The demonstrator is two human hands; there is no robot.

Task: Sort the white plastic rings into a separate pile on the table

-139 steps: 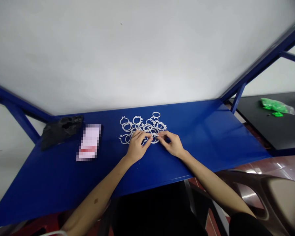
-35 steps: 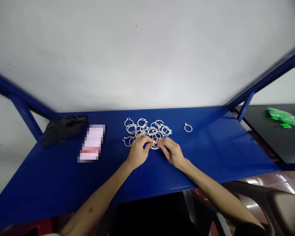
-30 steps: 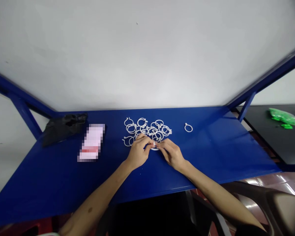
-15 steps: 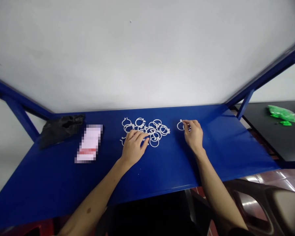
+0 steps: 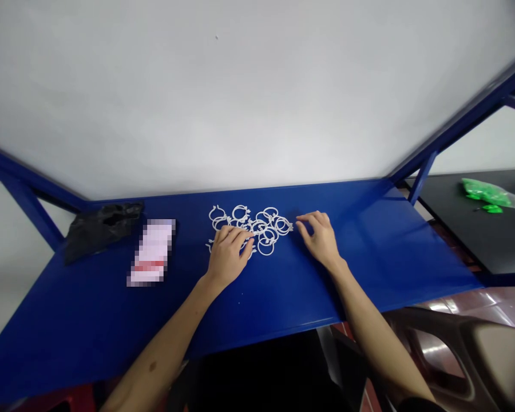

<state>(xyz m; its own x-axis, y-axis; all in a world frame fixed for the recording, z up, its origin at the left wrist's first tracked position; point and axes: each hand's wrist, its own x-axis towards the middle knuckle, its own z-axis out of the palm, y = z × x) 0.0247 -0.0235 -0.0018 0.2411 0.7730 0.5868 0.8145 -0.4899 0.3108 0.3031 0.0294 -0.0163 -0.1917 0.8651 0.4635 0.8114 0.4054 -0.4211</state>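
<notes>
Several thin white plastic rings (image 5: 269, 234), open hoops with small clasp-like ends, lie in an overlapping pile on the blue table (image 5: 278, 303). Over the left part of the pile rests my left hand (image 5: 229, 254), palm down with its fingers loosely spread; it covers some rings. Just right of the pile is my right hand (image 5: 320, 237). Its thumb and forefinger are apart, pointing at the rightmost rings, and no ring shows between them.
A pixelated pale item with a red band (image 5: 152, 252) lies to the left, beside a crumpled black plastic bag (image 5: 103, 229). Blue frame bars (image 5: 423, 177) flank the white back panel. On a dark table at right sits a bag of green pieces (image 5: 489, 193). A brown chair (image 5: 455, 349) stands at lower right.
My right hand has moved left toward the pile, and the ring it pinched no longer shows in its fingers. My left hand stays on the rings. The view has shifted slightly.
</notes>
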